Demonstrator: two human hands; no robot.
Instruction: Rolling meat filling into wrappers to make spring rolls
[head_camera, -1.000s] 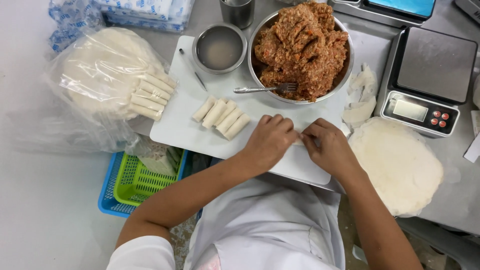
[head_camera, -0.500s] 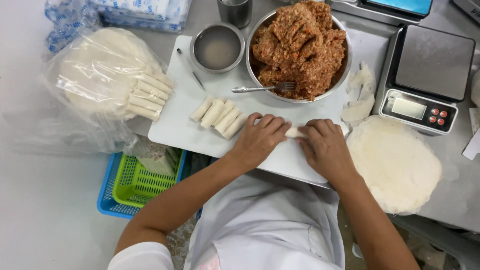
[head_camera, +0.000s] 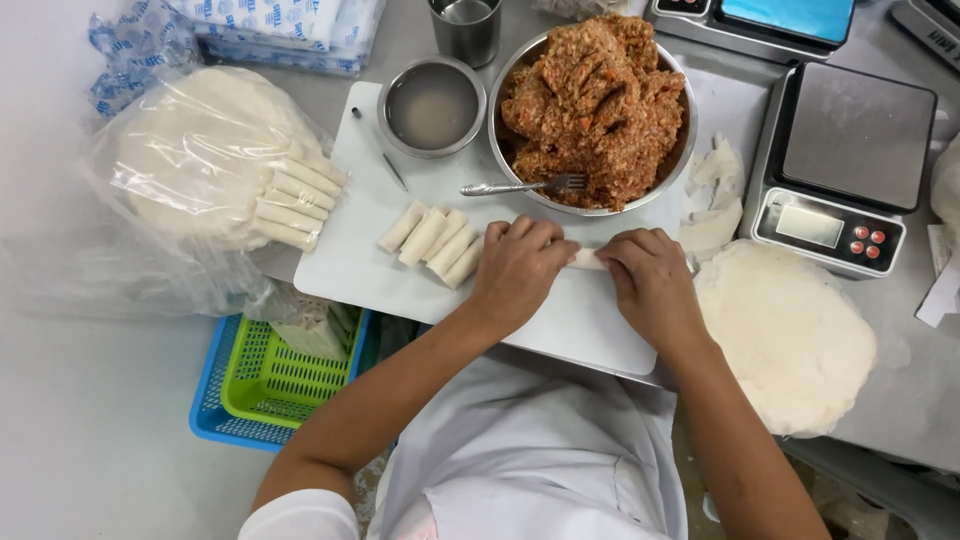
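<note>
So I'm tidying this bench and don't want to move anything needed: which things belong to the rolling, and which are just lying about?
In use:
left hand and right hand on the roll
board
filling bowl
fork
wrappers
finished rolls

Lying about:
scale
baskets
cup

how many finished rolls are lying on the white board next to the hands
4 finished rolls lie side by side on the cutting board, just beside the left hand. More may be hidden under the hands.

Grey worktop (head_camera: 905, 395) — matte, evenly lit, no hard shadows. Pale floor (head_camera: 90, 430) at left; stacked blue and green baskets (head_camera: 262, 385) stand on it.
</note>
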